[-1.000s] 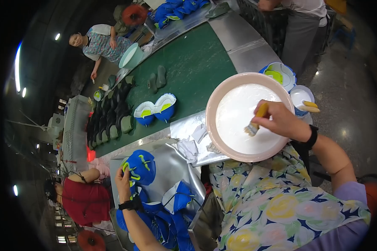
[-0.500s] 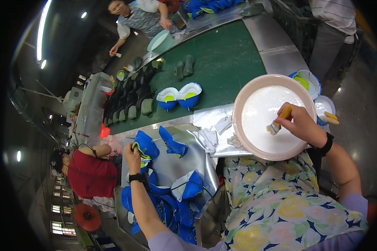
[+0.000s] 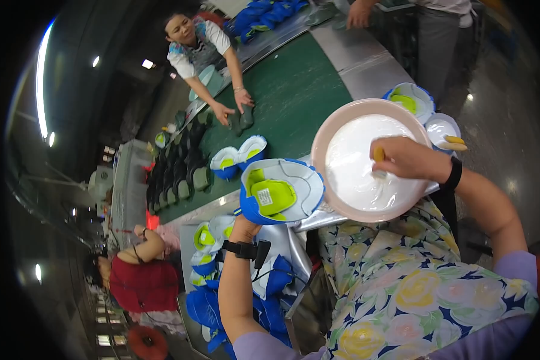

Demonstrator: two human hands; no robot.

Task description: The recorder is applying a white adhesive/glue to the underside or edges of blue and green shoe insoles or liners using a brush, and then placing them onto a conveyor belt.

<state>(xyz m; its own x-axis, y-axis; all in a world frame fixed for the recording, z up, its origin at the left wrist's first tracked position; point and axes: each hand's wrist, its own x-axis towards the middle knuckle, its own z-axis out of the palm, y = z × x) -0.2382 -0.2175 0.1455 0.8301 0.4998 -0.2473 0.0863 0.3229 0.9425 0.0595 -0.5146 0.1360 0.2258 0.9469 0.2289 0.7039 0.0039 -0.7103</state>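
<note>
In my left hand [image 3: 246,228] is a blue shoe upper [image 3: 309,189], its white underside and lime-green lining turned up, beside the basin. The fingers wrap its heel end and are partly hidden behind it. My right hand [image 3: 407,157] is closed round a yellow-handled paintbrush [image 3: 378,154]. Its bristles are down in white liquid [image 3: 357,129], in a wide pale pink basin [image 3: 325,129]. Below my left wrist lie several more blue uppers [image 3: 207,306] in a metal tray. Two uppers [image 3: 225,171] stand side by side on the green belt, beyond the held one.
Across the green belt [image 3: 300,78], a co-worker's hands [image 3: 234,111] touch dark shoe-shaped pieces. Rows of dark pieces [image 3: 180,162] lie at the left. A small white pot [image 3: 443,129] with yellow handles and another blue upper [image 3: 411,101] stand right of the basin. A person in red [image 3: 144,276] is at left.
My left hand has brought an upper from the tray up beside the basin, opening upward. The brush has moved slightly in the liquid. The co-worker opposite now reaches onto the belt.
</note>
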